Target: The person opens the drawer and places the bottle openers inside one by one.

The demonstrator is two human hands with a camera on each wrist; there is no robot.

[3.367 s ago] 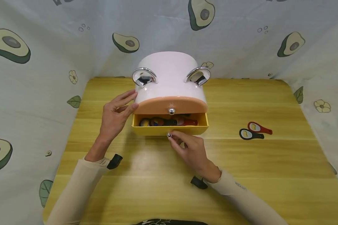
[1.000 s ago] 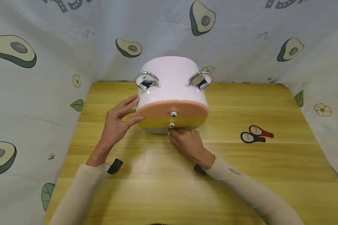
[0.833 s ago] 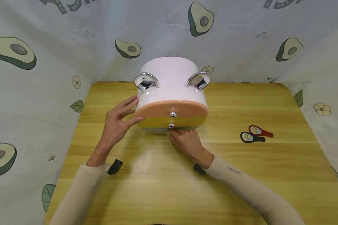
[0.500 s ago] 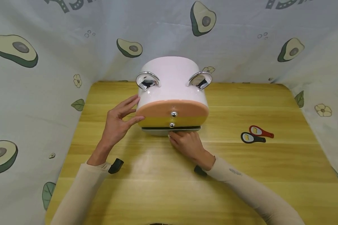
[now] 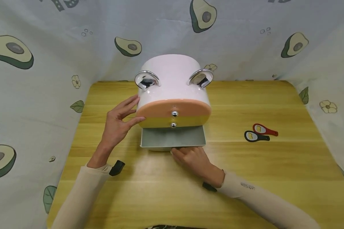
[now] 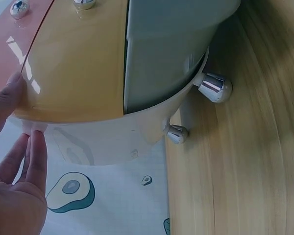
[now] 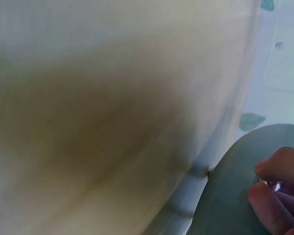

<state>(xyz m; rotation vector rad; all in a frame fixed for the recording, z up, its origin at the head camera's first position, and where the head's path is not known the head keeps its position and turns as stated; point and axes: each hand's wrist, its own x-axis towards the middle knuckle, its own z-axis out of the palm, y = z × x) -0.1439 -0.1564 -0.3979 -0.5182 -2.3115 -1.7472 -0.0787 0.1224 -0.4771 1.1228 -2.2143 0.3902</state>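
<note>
A white drawer box stands on the table with silver ear-like pieces, an orange and a yellow front. Its lowest grey-green drawer is pulled out, and its bare inside shows. My right hand pinches the silver knob of this drawer between thumb and finger; the fingers partly cover it. At the box's left side is my left hand, fingertips against the white side wall and thumb on the front edge. In the left wrist view the thumb lies near the line between the two upper drawer fronts.
A red paddle-shaped piece and a black one, like bottle openers, lie overlapping on the wooden table at the right. A cloth printed with avocados hangs behind and beside the table. Silver feet carry the box.
The yellow drawer, open with several paddle-shaped pieces inside at first, was shut. My right hand moved to the lowest knob and pulled that drawer out toward me. The left hand stays at the box.
</note>
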